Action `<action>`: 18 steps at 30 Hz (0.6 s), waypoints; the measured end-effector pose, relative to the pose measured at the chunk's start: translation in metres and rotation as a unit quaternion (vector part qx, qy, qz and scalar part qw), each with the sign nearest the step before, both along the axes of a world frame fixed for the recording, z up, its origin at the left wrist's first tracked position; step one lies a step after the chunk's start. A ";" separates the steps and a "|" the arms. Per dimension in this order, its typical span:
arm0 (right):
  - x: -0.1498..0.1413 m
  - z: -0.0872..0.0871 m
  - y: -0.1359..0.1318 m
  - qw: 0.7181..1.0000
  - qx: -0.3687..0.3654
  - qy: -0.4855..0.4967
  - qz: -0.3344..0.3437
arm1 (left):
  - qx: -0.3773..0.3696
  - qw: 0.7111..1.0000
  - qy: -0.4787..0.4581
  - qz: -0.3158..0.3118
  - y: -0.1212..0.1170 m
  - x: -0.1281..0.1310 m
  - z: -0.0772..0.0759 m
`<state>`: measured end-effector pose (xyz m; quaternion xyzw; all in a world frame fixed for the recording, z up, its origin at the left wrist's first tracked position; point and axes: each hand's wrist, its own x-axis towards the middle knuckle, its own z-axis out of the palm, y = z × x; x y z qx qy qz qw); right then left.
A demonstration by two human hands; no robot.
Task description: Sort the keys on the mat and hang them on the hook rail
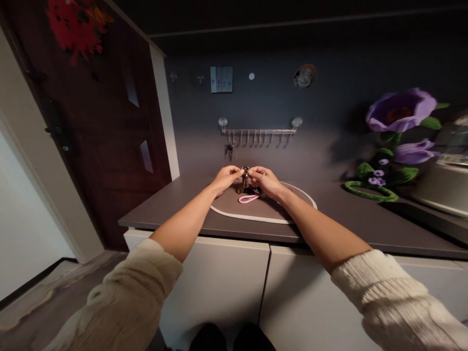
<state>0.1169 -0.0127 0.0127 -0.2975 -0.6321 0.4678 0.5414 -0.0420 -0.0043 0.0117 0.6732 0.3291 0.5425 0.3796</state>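
Both my left hand and my right hand pinch a bunch of keys from either side. The keys hang from a ring at my fingertips, above the counter. Below them a pink cord loop lies on the oval mat with the pale rim. A small dark item under my right hand is partly hidden, and I cannot make out what it is.
On the wall behind is a hook rail, with another set of keys on its left end. Purple artificial flowers and a pale rounded object stand right on the counter. A dark door is left.
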 end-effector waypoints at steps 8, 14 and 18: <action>0.000 -0.001 0.001 0.999 0.009 -0.029 -0.018 | 0.011 1.000 -0.004 0.004 0.000 0.000 0.000; 0.000 -0.003 0.003 0.994 0.033 -0.088 -0.056 | 0.100 0.989 0.063 0.084 0.001 0.000 0.003; 0.000 -0.003 0.004 0.988 0.078 -0.092 -0.098 | 0.185 0.954 0.161 0.172 -0.001 -0.003 0.006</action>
